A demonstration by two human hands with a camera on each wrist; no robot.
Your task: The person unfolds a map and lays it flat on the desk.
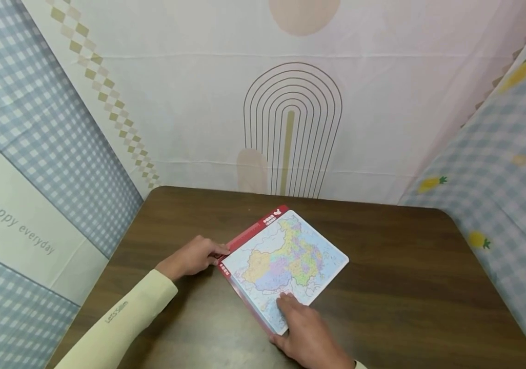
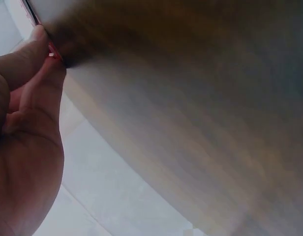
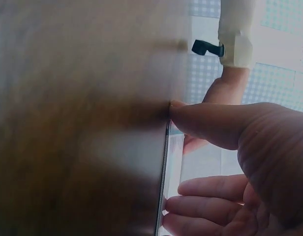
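Red edging (image 1: 246, 236) bordered the left-hand sides of the map board (image 1: 286, 261), which was turned at an angle over the desk (image 1: 406, 266), with one corner each toward near, left, far and right. The fingers of the right hand (image 1: 308, 333) were the nearer set: the thumb bore on the edge at the near corner, other fingers lay across the printed face, and the grip was closed down to the board's thickness. From these fingers, the board extended far, to both left and right. Its near-to-far diagonal ran almost straight away; the sides appeared similar in length, so the longer axis could not be determined.

Farther off, at the left corner, the thumb and fingers of the left hand (image 1: 198, 254) pinched the red edging, with little gap between them. From there, the board lay to the right, both near and far. Neither hand touched the far or right corner. Whether the underside rested fully flat could not be determined. Beyond the far corner came the desk's far edge, then the pale cloth (image 1: 189, 113).
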